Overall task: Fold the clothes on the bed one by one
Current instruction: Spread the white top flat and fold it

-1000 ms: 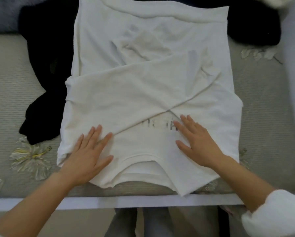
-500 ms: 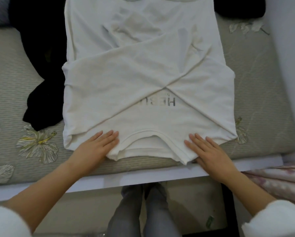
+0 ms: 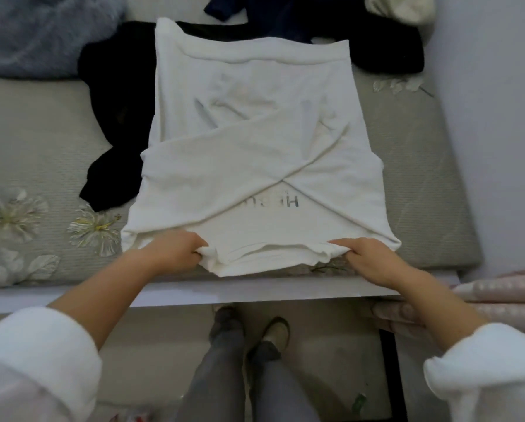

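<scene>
Shirt (image 3: 255, 166), likely soft and floppy. Gripped at 6 o'clock edge by left hand (image 3: 173, 251) and right hand (image 3: 367, 257), fingers clenched on cloth.

Single head-worn wide-angle view, facing steeply down, close above the bed (image 3: 36, 141)

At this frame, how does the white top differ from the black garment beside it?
The white top lies flat with its sleeves crossed over it; the black garment is bunched and unfolded. The left hand and right hand grip the white top's near edge; no hand touches the black garment. The white top overlaps part of the black garment. Both lie on the bed.
</scene>
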